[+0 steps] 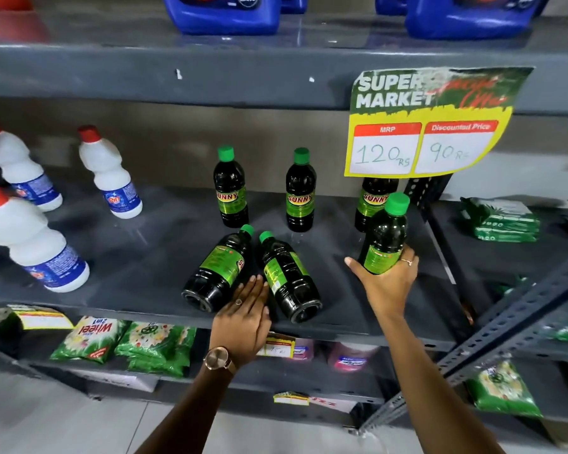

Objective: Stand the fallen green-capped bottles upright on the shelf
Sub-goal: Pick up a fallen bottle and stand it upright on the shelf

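Bottles, green-capped: two lying fallen on the shelf (145, 257), one (217, 268) touching my left hand (243, 317) fingertips, one (289, 278) just right of them, fingers lying flat together; my right hand (387, 283) is gripping a third bottle (386, 235), fingers wrapped around its base, near-upright.

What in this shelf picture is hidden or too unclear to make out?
Head view:
- Rear right bottle: its cap is hidden behind the price sign.
- Held bottle: its base is covered by the right hand.
- Blue jugs: tops cut off by the upper edge.
- Lower price tag: writing too blurred.
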`<control>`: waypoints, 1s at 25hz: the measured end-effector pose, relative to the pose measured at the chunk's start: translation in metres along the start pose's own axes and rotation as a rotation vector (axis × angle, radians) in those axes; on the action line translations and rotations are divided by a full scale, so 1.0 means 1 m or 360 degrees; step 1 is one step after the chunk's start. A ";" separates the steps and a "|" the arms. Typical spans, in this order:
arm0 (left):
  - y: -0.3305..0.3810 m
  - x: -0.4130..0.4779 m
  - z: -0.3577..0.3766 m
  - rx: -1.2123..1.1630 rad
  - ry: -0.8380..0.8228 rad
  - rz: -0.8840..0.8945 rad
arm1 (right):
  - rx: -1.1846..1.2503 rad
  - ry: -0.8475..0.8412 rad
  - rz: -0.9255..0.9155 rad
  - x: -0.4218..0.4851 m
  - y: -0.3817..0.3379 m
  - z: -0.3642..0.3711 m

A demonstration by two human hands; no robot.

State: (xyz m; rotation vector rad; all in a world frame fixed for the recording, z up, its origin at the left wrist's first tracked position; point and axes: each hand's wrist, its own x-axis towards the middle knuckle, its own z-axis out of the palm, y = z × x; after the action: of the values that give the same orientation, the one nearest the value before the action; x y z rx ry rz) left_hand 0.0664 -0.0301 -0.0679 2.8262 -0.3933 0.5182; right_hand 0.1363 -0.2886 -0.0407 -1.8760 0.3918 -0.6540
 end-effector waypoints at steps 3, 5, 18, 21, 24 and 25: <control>0.001 0.000 0.001 0.0000 0.0033 -0.0011 | 0.0106 -0.0149 -0.0021 -0.005 0.009 -0.003; 0.001 0.000 0.001 0.0005 0.0024 -0.0017 | 0.0097 -0.0107 -0.0026 -0.007 0.009 -0.004; 0.002 -0.001 0.001 -0.0001 0.0047 -0.0028 | -0.0110 0.0047 0.0072 -0.006 0.006 -0.004; 0.002 0.000 0.000 -0.0007 0.0054 -0.0014 | -0.0117 0.0002 0.0038 -0.009 0.006 -0.008; 0.001 0.000 0.002 -0.0024 0.0060 -0.0010 | -0.0127 0.0047 0.0019 -0.026 0.010 -0.025; 0.000 -0.001 0.003 -0.0029 0.0064 -0.0010 | -0.0118 0.0079 0.0015 -0.037 0.012 -0.031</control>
State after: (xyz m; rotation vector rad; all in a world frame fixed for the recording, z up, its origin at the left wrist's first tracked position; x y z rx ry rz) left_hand 0.0666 -0.0311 -0.0714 2.7938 -0.3794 0.5666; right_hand 0.0882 -0.2960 -0.0525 -1.9297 0.4625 -0.6890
